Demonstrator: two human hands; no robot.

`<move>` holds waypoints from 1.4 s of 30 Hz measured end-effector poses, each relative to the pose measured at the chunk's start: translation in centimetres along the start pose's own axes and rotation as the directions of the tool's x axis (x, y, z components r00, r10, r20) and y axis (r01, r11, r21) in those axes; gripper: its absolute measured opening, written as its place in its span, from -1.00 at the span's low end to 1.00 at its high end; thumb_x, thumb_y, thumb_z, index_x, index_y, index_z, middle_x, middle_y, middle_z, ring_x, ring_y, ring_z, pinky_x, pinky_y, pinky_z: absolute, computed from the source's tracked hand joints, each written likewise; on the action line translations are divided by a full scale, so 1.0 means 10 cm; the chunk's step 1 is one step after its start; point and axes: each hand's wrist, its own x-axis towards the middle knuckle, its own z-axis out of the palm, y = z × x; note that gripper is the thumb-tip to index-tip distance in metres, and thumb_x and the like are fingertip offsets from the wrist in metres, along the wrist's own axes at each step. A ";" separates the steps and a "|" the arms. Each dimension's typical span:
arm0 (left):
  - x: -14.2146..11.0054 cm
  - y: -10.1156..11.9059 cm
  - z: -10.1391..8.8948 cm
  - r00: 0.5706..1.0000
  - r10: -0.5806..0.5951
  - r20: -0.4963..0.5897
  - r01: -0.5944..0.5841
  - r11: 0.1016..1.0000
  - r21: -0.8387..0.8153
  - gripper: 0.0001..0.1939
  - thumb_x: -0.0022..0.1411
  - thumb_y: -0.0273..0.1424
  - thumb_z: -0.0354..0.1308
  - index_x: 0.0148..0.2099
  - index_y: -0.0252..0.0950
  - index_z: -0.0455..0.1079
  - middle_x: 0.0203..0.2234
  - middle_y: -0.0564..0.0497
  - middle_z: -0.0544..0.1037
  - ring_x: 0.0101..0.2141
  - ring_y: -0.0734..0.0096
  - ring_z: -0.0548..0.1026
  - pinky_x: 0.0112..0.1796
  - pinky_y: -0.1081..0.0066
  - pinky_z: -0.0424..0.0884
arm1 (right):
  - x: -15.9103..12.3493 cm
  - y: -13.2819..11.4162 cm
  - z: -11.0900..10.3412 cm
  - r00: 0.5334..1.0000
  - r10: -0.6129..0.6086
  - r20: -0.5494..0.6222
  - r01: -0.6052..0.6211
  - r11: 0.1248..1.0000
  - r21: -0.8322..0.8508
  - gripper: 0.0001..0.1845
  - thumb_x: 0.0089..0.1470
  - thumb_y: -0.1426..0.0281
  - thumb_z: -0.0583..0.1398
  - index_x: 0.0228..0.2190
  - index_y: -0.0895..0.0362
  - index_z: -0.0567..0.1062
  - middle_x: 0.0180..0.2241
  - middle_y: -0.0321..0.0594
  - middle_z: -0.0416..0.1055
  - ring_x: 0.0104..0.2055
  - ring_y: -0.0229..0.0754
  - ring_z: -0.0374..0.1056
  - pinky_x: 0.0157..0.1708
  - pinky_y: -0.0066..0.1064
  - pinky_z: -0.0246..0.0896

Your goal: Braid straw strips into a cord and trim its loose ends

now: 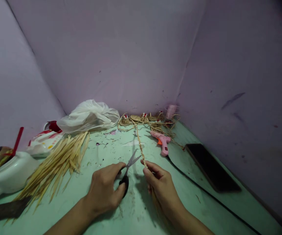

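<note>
In my left hand [106, 187] is a pair of small scissors [128, 166] with black handles; its blades are spread and point away from me, just left of a braid. My right hand [161, 184] is closed on that straw-coloured braid [141, 147], pinching it between thumb and fingers. From there the braid runs away from me to a heap of braided pieces [136, 118] by the back wall. Loose strands hang below my right hand, partly hidden by it.
A bundle of dry straw strips [57, 160] lies left, near a white pot [13, 174] and a white plastic bag [89, 114]. On the right are a pink glue gun [162, 140], its black cord [204, 187] and a dark phone [211, 166]. Walls enclose the green tabletop [101, 147].
</note>
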 end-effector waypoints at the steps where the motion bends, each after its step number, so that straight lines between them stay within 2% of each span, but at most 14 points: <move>1: -0.01 -0.01 0.01 0.999 0.038 0.004 -0.038 0.999 0.033 -0.59 -0.02 -0.41 0.02 -0.05 -0.28 0.25 -0.30 -0.05 0.49 -0.32 0.31 0.45 -0.30 0.36 0.38 | 0.00 0.00 0.00 1.000 -0.014 0.001 0.014 1.000 -0.005 -0.60 -0.22 0.27 0.25 -0.30 0.25 0.53 -0.68 -0.35 0.27 -0.74 -0.43 0.01 -0.75 -0.54 -0.06; 5: -0.04 -0.05 0.04 0.990 0.138 0.018 -0.140 0.980 0.139 -0.52 -0.03 -0.39 0.03 0.01 -0.30 0.21 -0.25 -0.13 0.45 -0.25 0.20 0.42 -0.25 0.25 0.35 | 0.01 0.06 -0.04 0.999 -0.050 0.001 0.050 0.996 0.069 -0.72 -0.23 0.30 0.27 -0.42 0.21 0.56 -0.62 -0.31 0.33 -0.69 -0.41 0.10 -0.70 -0.53 0.03; 12: -0.03 -0.05 0.03 0.982 0.181 0.049 -0.186 0.969 0.160 -0.49 0.01 -0.41 0.02 0.07 -0.32 0.18 -0.20 -0.15 0.39 -0.19 0.17 0.36 -0.23 0.21 0.32 | 0.06 0.14 -0.07 0.987 0.109 0.118 -0.134 0.964 0.230 -0.60 -0.38 0.35 0.32 -0.35 0.20 0.57 -0.69 -0.37 0.27 -0.73 -0.42 0.08 -0.76 -0.54 0.03; 17: -0.03 -0.06 0.03 0.978 0.207 0.028 -0.209 0.963 0.173 -0.48 0.02 -0.41 0.01 0.09 -0.32 0.18 -0.23 -0.16 0.40 -0.23 0.18 0.37 -0.27 0.23 0.33 | 0.05 0.12 -0.06 0.984 0.113 0.135 -0.146 0.952 0.270 -0.63 -0.37 0.36 0.31 -0.38 0.20 0.58 -0.71 -0.37 0.24 -0.72 -0.42 0.07 -0.75 -0.54 0.02; 20: -0.03 -0.07 0.03 0.976 0.219 0.013 -0.219 0.962 0.165 -0.47 0.01 -0.42 0.01 0.09 -0.32 0.18 -0.26 -0.15 0.41 -0.26 0.20 0.38 -0.29 0.25 0.34 | 0.03 0.11 -0.06 0.992 0.041 0.119 -0.064 0.979 0.196 -0.65 -0.30 0.36 0.28 -0.34 0.19 0.57 -0.69 -0.37 0.24 -0.70 -0.40 0.06 -0.74 -0.53 0.01; 23: -0.04 -0.07 0.03 0.969 0.247 -0.014 -0.242 0.959 0.148 -0.47 0.00 -0.43 0.02 0.09 -0.33 0.19 -0.27 -0.14 0.42 -0.29 0.23 0.38 -0.31 0.27 0.34 | 0.03 0.10 -0.07 0.992 -0.117 0.044 0.117 0.993 0.009 -0.70 -0.22 0.39 0.25 -0.32 0.15 0.57 -0.60 -0.32 0.30 -0.68 -0.40 0.06 -0.72 -0.52 -0.02; 25: -0.04 -0.07 0.04 0.965 0.262 -0.026 -0.256 0.955 0.148 -0.47 0.00 -0.44 0.02 0.08 -0.33 0.19 -0.29 -0.13 0.42 -0.31 0.25 0.39 -0.34 0.28 0.34 | 0.03 0.10 -0.09 0.985 -0.170 0.008 0.170 0.982 -0.087 -0.73 -0.18 0.41 0.23 -0.33 0.13 0.57 -0.51 -0.28 0.36 -0.66 -0.40 0.07 -0.69 -0.51 -0.02; 31: -0.05 -0.07 0.06 0.962 0.268 -0.047 -0.255 0.950 0.178 -0.49 0.01 -0.43 0.03 0.07 -0.31 0.20 -0.33 -0.12 0.42 -0.36 0.27 0.38 -0.39 0.29 0.33 | 0.05 0.12 -0.11 0.975 -0.218 0.034 0.221 0.965 -0.144 -0.75 -0.16 0.38 0.21 -0.34 0.10 0.57 -0.48 -0.26 0.39 -0.59 -0.34 0.12 -0.59 -0.47 0.02; 36: -0.04 -0.09 0.08 0.964 0.258 -0.066 -0.244 0.955 0.170 -0.50 0.02 -0.46 0.02 0.06 -0.32 0.20 -0.36 -0.10 0.43 -0.37 0.31 0.39 -0.39 0.34 0.34 | 0.04 0.12 -0.11 0.969 -0.239 0.065 0.246 0.956 -0.158 -0.77 -0.15 0.36 0.21 -0.36 0.10 0.58 -0.52 -0.28 0.34 -0.59 -0.34 0.10 -0.58 -0.47 0.00; 42: -0.04 -0.11 0.09 0.957 0.281 -0.071 -0.256 0.936 0.242 -0.50 0.03 -0.50 0.00 0.07 -0.35 0.19 -0.41 -0.08 0.42 -0.44 0.33 0.37 -0.45 0.34 0.32 | 0.04 0.11 -0.12 0.969 -0.240 0.060 0.247 0.956 -0.158 -0.78 -0.17 0.36 0.22 -0.39 0.13 0.58 -0.53 -0.27 0.32 -0.56 -0.32 0.10 -0.58 -0.47 0.00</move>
